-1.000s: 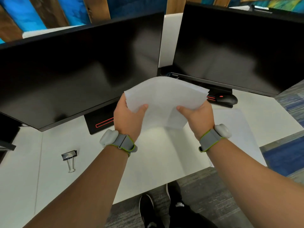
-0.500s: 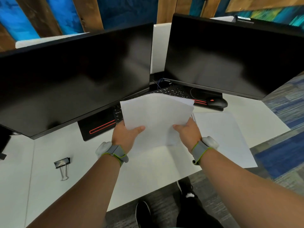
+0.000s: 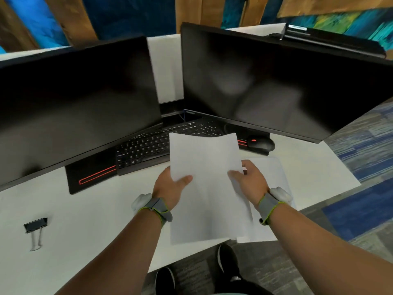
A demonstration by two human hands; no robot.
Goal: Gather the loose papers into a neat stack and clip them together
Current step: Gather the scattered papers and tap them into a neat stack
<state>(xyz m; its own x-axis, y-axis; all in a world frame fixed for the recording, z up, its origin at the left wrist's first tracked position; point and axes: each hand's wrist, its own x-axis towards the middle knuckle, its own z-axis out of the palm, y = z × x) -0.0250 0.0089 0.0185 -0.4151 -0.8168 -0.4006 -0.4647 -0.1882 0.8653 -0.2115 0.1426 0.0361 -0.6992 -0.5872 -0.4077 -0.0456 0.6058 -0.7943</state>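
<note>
A white stack of papers [image 3: 207,188] is held between both hands over the desk's front edge, its far end over the keyboard. My left hand [image 3: 170,188] grips its left edge, thumb on top. My right hand [image 3: 251,182] grips the right edge, thumb on top. Under my right hand another white sheet [image 3: 274,175] lies flat on the desk. A black binder clip [image 3: 35,227] with silver handles lies on the desk at the far left, well away from both hands.
Two dark monitors [image 3: 74,107] [image 3: 276,81] stand close behind. A black keyboard [image 3: 148,145] and a black mouse [image 3: 260,143] lie beneath them. The white desk [image 3: 95,220] ends near my shoes [image 3: 226,265], with carpet to the right.
Both hands have brought the stack down and toward me, from upright in front of the monitors to nearly flat over the desk. The view has tilted, uncovering the keyboard.
</note>
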